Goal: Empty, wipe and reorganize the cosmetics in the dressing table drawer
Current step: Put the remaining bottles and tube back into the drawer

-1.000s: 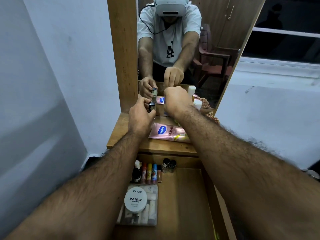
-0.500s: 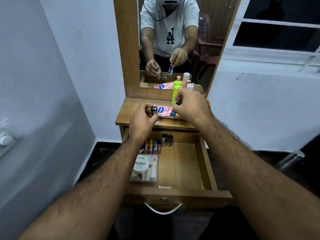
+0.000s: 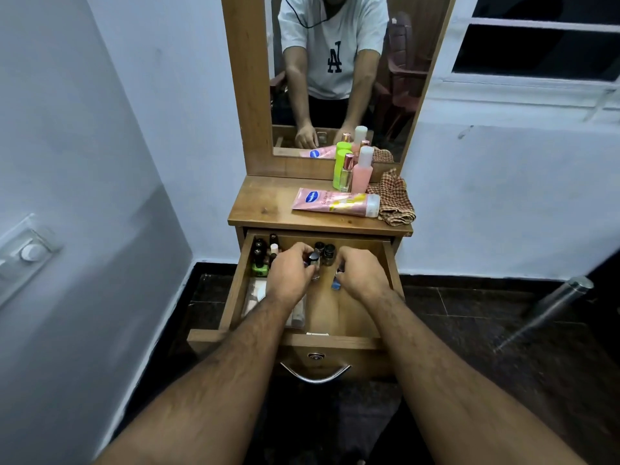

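Standing open below tabletop point(image 3: 268, 203): wooden drawer point(image 3: 235, 290), both hands inside. Pink tube point(image 3: 335, 202) lies near tabletop's right front edge, checked cloth point(image 3: 396, 199) at right edge, upright bottles point(image 3: 352, 169) at back right. Left hand point(image 3: 288, 275) curls round small dark-capped bottle point(image 3: 314, 263) mid-drawer; right hand point(image 3: 360, 275) pinches small blue-tipped item point(image 3: 335, 283). Nail polish bottles point(image 3: 263, 256) crowd drawer's back left corner.
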Available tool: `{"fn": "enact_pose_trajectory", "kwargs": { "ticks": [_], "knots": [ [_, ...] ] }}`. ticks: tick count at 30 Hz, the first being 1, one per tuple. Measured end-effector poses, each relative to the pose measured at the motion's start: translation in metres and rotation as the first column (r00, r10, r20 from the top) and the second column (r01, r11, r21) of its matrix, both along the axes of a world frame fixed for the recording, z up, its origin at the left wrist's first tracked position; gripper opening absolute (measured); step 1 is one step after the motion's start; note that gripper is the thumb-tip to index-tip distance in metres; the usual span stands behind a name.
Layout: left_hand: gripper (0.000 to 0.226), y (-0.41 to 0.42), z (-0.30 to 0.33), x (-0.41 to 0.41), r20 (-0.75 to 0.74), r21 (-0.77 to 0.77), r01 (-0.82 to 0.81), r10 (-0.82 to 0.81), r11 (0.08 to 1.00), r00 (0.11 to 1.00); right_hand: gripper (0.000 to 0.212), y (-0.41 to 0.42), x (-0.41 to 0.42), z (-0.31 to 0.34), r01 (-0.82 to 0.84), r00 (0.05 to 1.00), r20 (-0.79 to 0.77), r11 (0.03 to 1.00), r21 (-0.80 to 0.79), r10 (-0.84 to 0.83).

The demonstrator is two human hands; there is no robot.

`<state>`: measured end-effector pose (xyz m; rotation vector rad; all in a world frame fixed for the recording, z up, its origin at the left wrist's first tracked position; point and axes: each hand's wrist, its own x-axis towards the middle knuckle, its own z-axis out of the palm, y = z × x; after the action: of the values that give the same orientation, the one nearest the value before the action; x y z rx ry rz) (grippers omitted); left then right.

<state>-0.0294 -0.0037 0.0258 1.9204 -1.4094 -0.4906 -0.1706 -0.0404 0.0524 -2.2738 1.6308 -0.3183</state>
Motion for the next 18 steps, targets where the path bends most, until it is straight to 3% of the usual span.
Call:
{"fn": "enact_pose_trajectory", "kwargs": {
  "ticks": [9, 18],
  "knots": [
    [0.026, -0.022, -0.012, -0.003, -0.03, 0.028, -0.056, 0.057, 0.998, 0.998, 0.016, -0.007, 0.003, -0.023, 0.013, 0.997, 0.077, 1.0, -0.021, -0.012],
    [0.034, -0.035, -0.022, -0.004, 0.01, 0.068, -0.058, 0.057, 0.996, 0.998, 0.015, -0.013, 0.001, -0.038, 0.083, 0.973, 0.208, 0.993, 0.078, -0.098]
  ]
}}
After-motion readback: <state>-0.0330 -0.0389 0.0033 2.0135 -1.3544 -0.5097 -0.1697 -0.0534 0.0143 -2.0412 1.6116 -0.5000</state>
